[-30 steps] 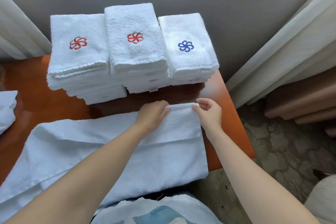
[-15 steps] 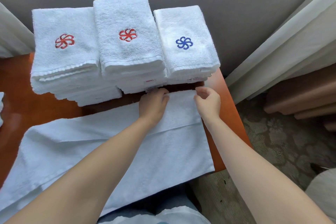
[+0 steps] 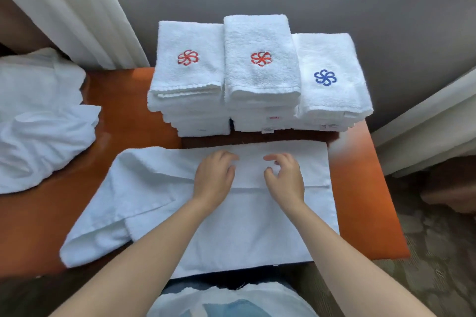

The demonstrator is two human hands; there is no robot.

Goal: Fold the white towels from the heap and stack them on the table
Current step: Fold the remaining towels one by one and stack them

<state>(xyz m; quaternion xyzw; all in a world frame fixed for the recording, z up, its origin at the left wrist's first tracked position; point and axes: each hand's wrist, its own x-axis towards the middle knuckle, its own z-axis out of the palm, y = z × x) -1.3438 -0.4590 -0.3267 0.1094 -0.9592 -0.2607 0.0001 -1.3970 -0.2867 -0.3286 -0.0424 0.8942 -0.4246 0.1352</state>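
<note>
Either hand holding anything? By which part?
Nothing held. Left hand and right hand are over the flat towel, fingers loosely curled, no edge pinched.

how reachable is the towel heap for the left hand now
Probably yes: the heap lies left of the left hand, which holds nothing; only flat towel and bare table lie between.

No readable text, towel tags (image 3: 268, 130) blurred

White towel (image 3: 244, 226) lying spread flat across centre of frame on orange table (image 3: 360, 188), far edge folded over, left end lying rumpled and doubled. Three folded stacks sitting side by side at upper centre: left stack (image 3: 185, 82) and middle stack (image 3: 260, 82) showing red emblems, right stack (image 3: 332, 98) showing blue. Unfolded heap (image 3: 38, 123) sitting at left edge.
</note>
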